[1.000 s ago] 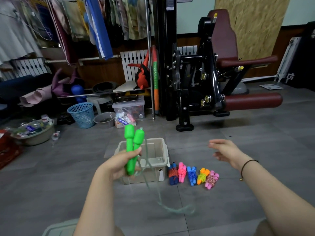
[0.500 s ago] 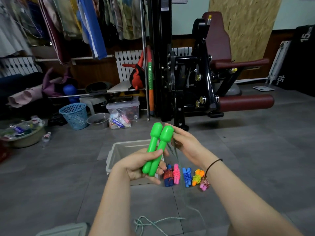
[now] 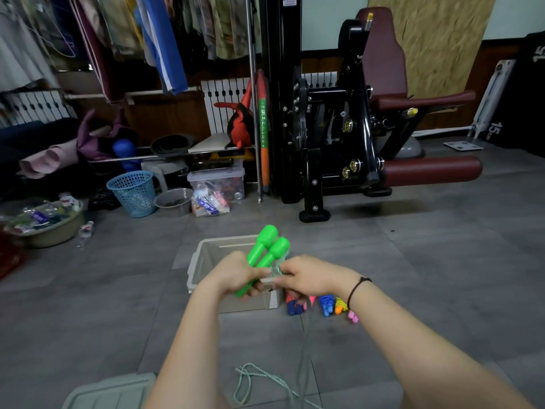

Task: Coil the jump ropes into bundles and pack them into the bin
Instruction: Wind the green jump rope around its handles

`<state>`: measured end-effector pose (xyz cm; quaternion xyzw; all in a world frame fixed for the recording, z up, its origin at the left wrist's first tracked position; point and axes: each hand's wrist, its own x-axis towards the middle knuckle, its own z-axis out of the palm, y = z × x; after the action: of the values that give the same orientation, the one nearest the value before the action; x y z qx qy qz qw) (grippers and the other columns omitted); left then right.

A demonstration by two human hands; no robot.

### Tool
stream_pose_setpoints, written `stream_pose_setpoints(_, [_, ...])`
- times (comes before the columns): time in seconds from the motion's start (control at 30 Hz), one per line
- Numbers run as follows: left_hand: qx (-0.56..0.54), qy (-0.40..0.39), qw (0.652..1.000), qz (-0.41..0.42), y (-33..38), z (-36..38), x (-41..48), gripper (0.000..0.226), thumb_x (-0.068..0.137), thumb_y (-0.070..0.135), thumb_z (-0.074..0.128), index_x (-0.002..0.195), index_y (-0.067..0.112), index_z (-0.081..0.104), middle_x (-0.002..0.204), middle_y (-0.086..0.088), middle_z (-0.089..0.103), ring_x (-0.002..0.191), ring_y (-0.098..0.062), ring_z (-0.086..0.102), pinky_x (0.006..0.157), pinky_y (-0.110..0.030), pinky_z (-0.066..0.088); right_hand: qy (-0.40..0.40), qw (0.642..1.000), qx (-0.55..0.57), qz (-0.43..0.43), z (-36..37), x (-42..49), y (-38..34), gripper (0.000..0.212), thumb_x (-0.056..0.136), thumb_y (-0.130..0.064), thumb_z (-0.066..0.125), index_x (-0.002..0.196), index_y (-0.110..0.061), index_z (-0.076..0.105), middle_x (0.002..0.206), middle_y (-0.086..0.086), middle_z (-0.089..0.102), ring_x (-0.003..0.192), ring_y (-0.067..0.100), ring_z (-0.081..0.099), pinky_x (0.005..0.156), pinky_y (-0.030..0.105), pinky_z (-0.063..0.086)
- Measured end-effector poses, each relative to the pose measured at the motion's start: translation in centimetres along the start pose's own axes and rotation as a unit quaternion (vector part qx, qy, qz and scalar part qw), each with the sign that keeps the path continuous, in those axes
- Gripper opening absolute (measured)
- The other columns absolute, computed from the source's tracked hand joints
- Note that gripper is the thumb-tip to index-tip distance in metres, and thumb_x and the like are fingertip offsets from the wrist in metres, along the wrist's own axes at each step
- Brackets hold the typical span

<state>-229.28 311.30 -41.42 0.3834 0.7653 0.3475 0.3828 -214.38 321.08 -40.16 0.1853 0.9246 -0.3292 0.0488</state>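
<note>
The left hand (image 3: 234, 276) holds the two green jump-rope handles (image 3: 269, 246) side by side above the beige bin (image 3: 203, 255). Its fingers (image 3: 250, 271) are clenched round the shafts, with the knobbed ends tilted up and away. Just beside it, the right hand (image 3: 306, 277) pinches the pale green cord (image 3: 277, 270) next to the handles. The rest of the cord trails down into loose loops on the grey floor (image 3: 413, 276). Five coiled rope bundles (image 3: 326, 304) lie in a row just right of the bin. A pale lid (image 3: 109, 391) lies at lower left.
</note>
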Motion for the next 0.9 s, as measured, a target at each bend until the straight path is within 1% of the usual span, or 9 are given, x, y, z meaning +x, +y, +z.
stream_pose_setpoints(0.1, [0.203, -0.074, 0.976, -0.024, -0.1, 1.5, 0.2, 0.014, 0.091, 0.020, 0.060, 0.094, 0.007, 0.062, 0.068, -0.004, 0.064, 0.037, -0.009, 0.050, 0.039, -0.020, 0.040, -0.014, 0.990, -0.142, -0.008, -0.1, -0.2, 0.2, 0.033, 0.093, -0.040, 0.052, 0.071, -0.015, 0.054, 0.066, 0.007, 0.057, 0.061, 0.020, 0.051, 0.059, 0.031, 0.040])
stream_pose_setpoints(0.17, [0.282, -0.112, 0.953, -0.016, 0.1, 3.0, 0.0, 0.010, 0.089, 0.024, 0.060, 0.093, 0.015, 0.062, 0.071, -0.002, 0.064, 0.042, -0.010, 0.048, 0.042, -0.019, 0.039, -0.020, 0.984, -0.179, 0.003, -0.7, -0.8, 0.3, 0.036, 0.090, -0.044, 0.056, 0.074, -0.011, 0.060, 0.068, 0.009, 0.056, 0.062, 0.021, 0.048, 0.053, 0.030, 0.034])
stream_pose_setpoints(0.37, [0.455, -0.160, 0.873, 0.078, 1.3, 5.0, -1.2, 0.020, 0.082, 0.034, 0.069, 0.085, 0.014, 0.067, 0.074, 0.002, 0.068, 0.053, -0.012, 0.054, 0.060, -0.025, 0.045, -0.017, 0.993, -0.113, 0.029, -2.8, -2.3, 2.2, 0.045, 0.076, -0.054, 0.068, 0.071, -0.010, 0.066, 0.056, -0.002, 0.049, 0.052, 0.010, 0.040, 0.049, 0.026, 0.031])
stream_pose_setpoints(0.5, [0.233, -0.261, 0.924, 0.155, 2.1, 5.0, -3.0, 0.020, 0.085, 0.019, 0.069, 0.070, 0.026, 0.056, 0.064, 0.007, 0.059, 0.054, -0.008, 0.051, 0.057, -0.024, 0.044, 0.009, 0.997, 0.072, 0.013, -3.7, -2.9, 3.4, 0.046, 0.079, -0.048, 0.069, 0.057, -0.011, 0.054, 0.047, -0.007, 0.034, 0.047, 0.009, 0.029, 0.048, 0.023, 0.026])
stream_pose_setpoints(0.57, [0.139, -0.226, 0.948, 0.175, 2.5, 4.1, -3.6, 0.021, 0.087, 0.016, 0.066, 0.074, 0.026, 0.054, 0.064, 0.006, 0.058, 0.051, -0.003, 0.050, 0.051, -0.021, 0.042, 0.050, 0.978, 0.203, 0.011, -3.9, -2.8, 4.2, 0.039, 0.082, -0.041, 0.067, 0.054, -0.015, 0.058, 0.049, -0.006, 0.044, 0.049, 0.007, 0.037, 0.051, 0.022, 0.030])
stream_pose_setpoints(0.67, [-0.023, -0.158, 0.971, 0.178, 2.6, 2.9, -3.7, 0.012, 0.090, 0.016, 0.061, 0.085, 0.020, 0.051, 0.063, 0.002, 0.056, 0.045, -0.006, 0.041, 0.044, -0.019, 0.029, 0.104, 0.936, 0.336, 0.003, -4.4, -2.6, 4.9, 0.021, 0.091, -0.009, 0.057, 0.074, -0.014, 0.069, 0.060, -0.004, 0.063, 0.054, 0.007, 0.055, 0.058, 0.020, 0.046])
stream_pose_setpoints(0.77, [-0.246, -0.123, 0.952, 0.133, 2.6, 2.2, -3.3, 0.020, 0.085, 0.013, 0.049, 0.102, 0.017, 0.039, 0.066, -0.009, 0.052, 0.042, -0.011, 0.033, 0.043, -0.016, 0.019, 0.111, 0.921, 0.372, -0.016, -4.6, -2.8, 5.3, 0.017, 0.095, -0.009, 0.051, 0.086, -0.007, 0.065, 0.060, 0.000, 0.059, 0.050, 0.010, 0.047, 0.064, 0.028, 0.047])
stream_pose_setpoints(0.83, [-0.361, -0.089, 0.921, 0.117, 2.6, 2.0, -3.0, 0.017, 0.086, 0.001, 0.036, 0.095, 0.016, 0.035, 0.069, -0.014, 0.051, 0.043, -0.011, 0.033, 0.042, -0.016, 0.017, 0.101, 0.916, 0.388, -0.022, -4.7, -3.0, 5.4, 0.015, 0.095, -0.012, 0.051, 0.090, -0.006, 0.064, 0.066, 0.002, 0.063, 0.054, 0.013, 0.049, 0.067, 0.031, 0.046])
stream_pose_setpoints(0.9, [-0.404, -0.047, 0.905, 0.123, 2.6, 1.9, -2.7, 0.018, 0.091, -0.004, 0.035, 0.090, 0.013, 0.035, 0.073, -0.016, 0.056, 0.044, -0.014, 0.038, 0.039, -0.017, 0.021, 0.094, 0.921, 0.376, -0.024, -4.7, -3.2, 5.0, 0.015, 0.095, -0.012, 0.051, 0.095, -0.004, 0.065, 0.071, 0.003, 0.065, 0.056, 0.013, 0.052, 0.065, 0.028, 0.048])
